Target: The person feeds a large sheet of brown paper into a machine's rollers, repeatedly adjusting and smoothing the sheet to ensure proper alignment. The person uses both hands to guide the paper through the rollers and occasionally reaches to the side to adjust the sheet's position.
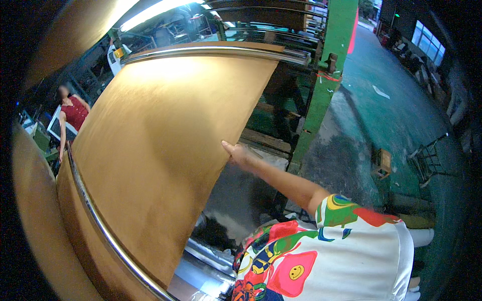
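Brown sheet (150,120), wide, spanning between upper metal roller (216,51) and lower metal bar (104,228). Left hand (241,155): grip pinched on sheet's right-hand edge, thumb on top. Green post (329,85) beyond.

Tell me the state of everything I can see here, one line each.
Left hand: gripping the sheet's edge, thumb on top.
Brown sheet: spread out, reaching up to the metal roller.
Tube light: lit.
Co-worker: upright beyond the sheet, one arm lowered.
White scrap: lying on the floor.
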Tool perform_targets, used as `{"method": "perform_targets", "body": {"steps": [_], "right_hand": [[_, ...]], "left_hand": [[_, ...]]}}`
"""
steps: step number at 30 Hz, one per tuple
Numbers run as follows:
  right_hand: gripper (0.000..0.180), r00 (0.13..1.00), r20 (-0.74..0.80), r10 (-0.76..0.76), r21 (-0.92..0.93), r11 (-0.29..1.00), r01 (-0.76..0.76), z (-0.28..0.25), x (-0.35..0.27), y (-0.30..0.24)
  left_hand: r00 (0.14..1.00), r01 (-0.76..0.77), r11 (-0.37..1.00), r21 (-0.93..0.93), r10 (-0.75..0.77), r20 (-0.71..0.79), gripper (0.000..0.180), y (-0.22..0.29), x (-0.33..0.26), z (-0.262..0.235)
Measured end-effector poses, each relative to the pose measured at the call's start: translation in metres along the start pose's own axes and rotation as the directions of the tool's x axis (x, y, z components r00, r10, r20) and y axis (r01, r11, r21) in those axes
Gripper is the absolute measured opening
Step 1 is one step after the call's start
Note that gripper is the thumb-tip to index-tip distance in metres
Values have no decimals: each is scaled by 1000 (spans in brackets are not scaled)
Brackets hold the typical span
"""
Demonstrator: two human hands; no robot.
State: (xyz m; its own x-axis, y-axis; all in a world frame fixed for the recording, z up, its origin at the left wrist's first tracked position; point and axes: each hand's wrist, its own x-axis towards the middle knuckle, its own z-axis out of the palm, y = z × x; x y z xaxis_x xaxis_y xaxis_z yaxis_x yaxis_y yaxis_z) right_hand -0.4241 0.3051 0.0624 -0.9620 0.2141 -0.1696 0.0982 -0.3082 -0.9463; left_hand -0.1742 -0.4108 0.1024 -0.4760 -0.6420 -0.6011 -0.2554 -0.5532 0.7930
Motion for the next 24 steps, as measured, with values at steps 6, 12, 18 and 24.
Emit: {"method": "perform_targets", "body": {"steps": [6,12,18,24], "right_hand": [[47,997,-21,-74,8,997,74,14,-17,-1],[47,998,-63,14,-61,998,-18,12,-18,8],[43,1000,-19,11,46,999,-11,20,-18,24],[41,999,19,31,170,985,-33,32,-26,25]], "left_hand": [[997,-63,998,-11,63,45,35,-11,-15,12],[994,-86,996,-11,87,72,36,-15,-21,19],[984,-144,990,4,143,107,38,-12,-26,23],[998,-29,999,-25,30,49,50,-10,-28,19]]}}
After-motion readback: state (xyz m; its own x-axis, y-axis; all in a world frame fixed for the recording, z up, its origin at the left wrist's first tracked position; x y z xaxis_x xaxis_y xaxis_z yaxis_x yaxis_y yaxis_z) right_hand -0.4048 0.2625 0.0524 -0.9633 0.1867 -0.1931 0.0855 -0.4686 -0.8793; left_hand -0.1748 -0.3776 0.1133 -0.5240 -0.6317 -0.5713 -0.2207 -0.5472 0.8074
